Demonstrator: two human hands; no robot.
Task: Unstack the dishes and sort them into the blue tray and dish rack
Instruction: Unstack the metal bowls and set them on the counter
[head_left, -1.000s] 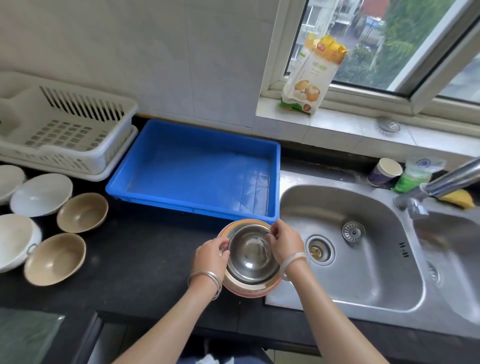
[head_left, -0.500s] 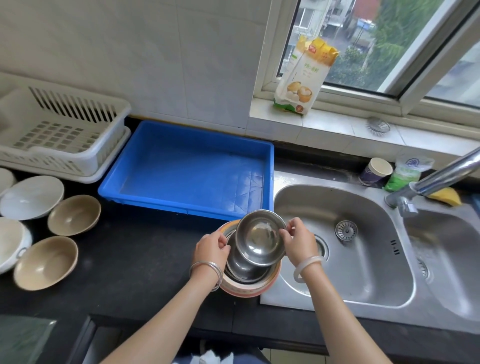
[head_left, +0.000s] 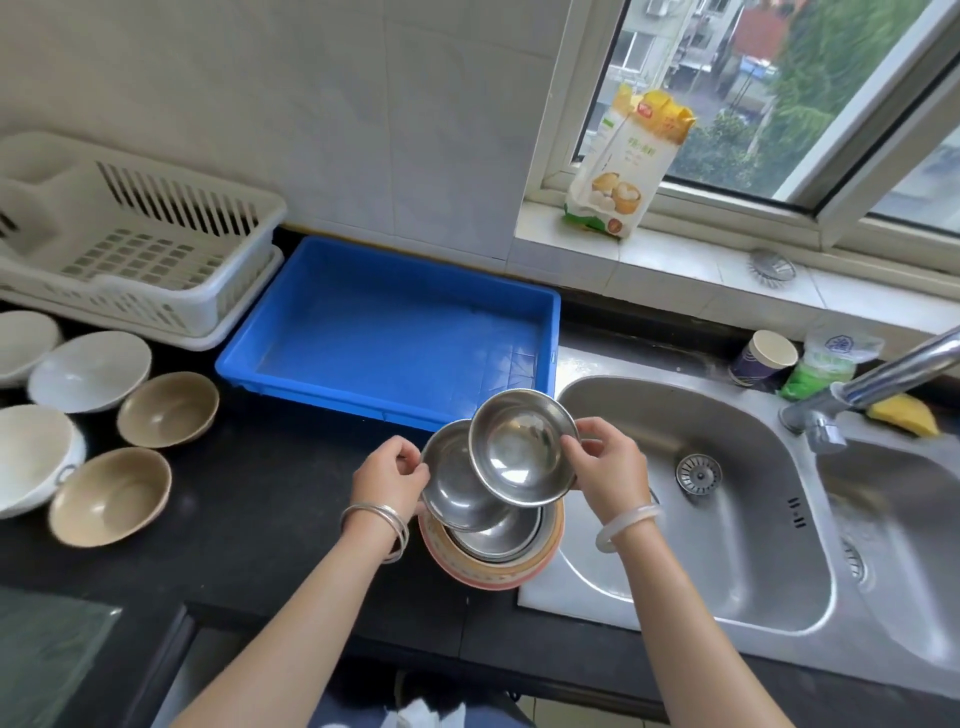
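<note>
My right hand (head_left: 605, 467) pinches the rim of a small steel bowl (head_left: 522, 447), held tilted above the stack. My left hand (head_left: 389, 475) grips the rim of a second steel bowl (head_left: 454, 491), lifted just under the first. Below them a stack (head_left: 498, 558) remains on the black counter: another steel bowl inside an orange-rimmed patterned bowl. The blue tray (head_left: 395, 332) stands behind the stack with nothing in it. The white dish rack (head_left: 130, 244) sits at the far left against the wall, holding no dishes.
Two tan bowls (head_left: 166, 408) and several white bowls (head_left: 88, 369) lie on the counter at left. A steel double sink (head_left: 701, 499) with a tap (head_left: 872, 382) is at right. A paper cup (head_left: 763, 358), a green bag and a yellow sponge sit behind it. A flour bag (head_left: 628, 166) stands on the windowsill.
My right hand has lifted the top steel bowl up off the stack and tilted it. My left hand now lifts a second steel bowl from the stack too.
</note>
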